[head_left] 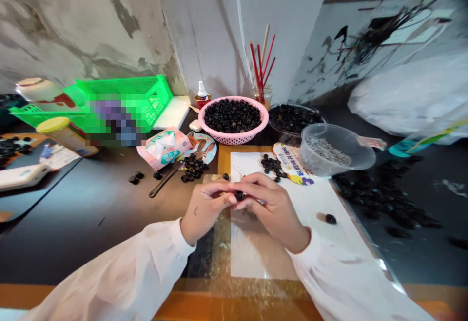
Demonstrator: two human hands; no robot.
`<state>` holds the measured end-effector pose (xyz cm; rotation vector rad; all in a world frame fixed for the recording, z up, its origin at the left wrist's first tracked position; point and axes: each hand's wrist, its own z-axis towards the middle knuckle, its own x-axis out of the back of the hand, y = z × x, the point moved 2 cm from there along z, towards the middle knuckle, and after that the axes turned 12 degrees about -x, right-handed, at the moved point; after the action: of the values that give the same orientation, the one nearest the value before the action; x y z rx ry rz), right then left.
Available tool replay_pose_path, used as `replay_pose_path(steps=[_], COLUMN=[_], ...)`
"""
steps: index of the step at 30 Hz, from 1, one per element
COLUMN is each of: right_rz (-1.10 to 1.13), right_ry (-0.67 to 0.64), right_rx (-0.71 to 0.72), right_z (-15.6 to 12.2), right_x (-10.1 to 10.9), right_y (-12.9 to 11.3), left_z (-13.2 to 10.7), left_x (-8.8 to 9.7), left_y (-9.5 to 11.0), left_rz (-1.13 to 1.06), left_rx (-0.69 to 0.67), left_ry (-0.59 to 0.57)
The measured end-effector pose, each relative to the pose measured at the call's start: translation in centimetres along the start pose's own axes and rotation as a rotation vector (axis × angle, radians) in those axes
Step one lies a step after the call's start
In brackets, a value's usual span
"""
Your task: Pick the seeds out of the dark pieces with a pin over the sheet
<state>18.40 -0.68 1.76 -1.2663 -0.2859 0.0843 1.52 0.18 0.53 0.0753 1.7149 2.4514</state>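
Observation:
My left hand [205, 209] and my right hand [272, 204] meet over a white sheet [314, 204] at the table's middle, both in white sleeves. Their fingertips pinch one small black round piece [239, 196] between them. A thin needle-like pin [239, 170] sticks up from my right fingers. Loose black pieces lie close by: a pile [193, 167] to the left of the sheet, a cluster [272, 165] on its far end, and a single one [330, 218] to the right of my right hand.
A pink basket [236, 138] full of black pieces stands behind, with a clear bowl [294, 116] of more beside it. Another clear bowl [336, 153] holds small grey bits. A green crate [146, 97], tissue pack [164, 148], black-handled tool [164, 182] and white bag [413, 97] surround the work spot.

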Motion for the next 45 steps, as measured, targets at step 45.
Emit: replay_pose_path(steps=[45], right_rz=[-1.615], right_ry=[0.315], right_rx=[-0.04], right_z=[-8.8], right_x=[18.2], right_y=[2.1], left_z=[5.5], left_x=[10.9], left_y=[-0.5], left_rz=[1.3], left_rx=[-0.535], left_ry=[-0.297])
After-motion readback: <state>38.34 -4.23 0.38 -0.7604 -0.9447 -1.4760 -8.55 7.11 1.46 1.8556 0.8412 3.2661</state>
